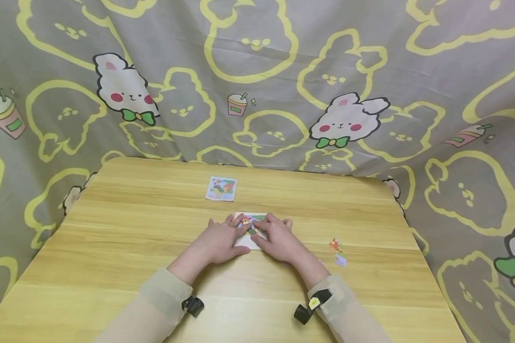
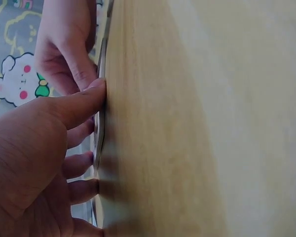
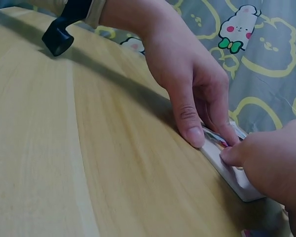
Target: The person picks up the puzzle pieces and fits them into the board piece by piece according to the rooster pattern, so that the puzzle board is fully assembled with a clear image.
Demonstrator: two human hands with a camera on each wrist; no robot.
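On the table lies a white puzzle board [image 1: 242,243] with a partly visible coloured picture, a rooster's head at its upper left. My left hand [image 1: 218,239] rests on its left side, a finger reaching over the picture and the thumb by the near edge [image 3: 190,136]. From the right, my right hand [image 1: 279,239] touches the picture with its fingertips, its thumb on the board's white part. Both hands hide much of the picture. Side-on in the left wrist view, the board [image 2: 99,140] appears as a thin edge.
A square rooster picture card [image 1: 221,189] lies behind the board. To the right are loose puzzle pieces, an orange one [image 1: 335,245] and a pale lilac one [image 1: 340,259]. A patterned curtain [image 1: 274,95] hangs behind the wooden table [image 1: 124,257].
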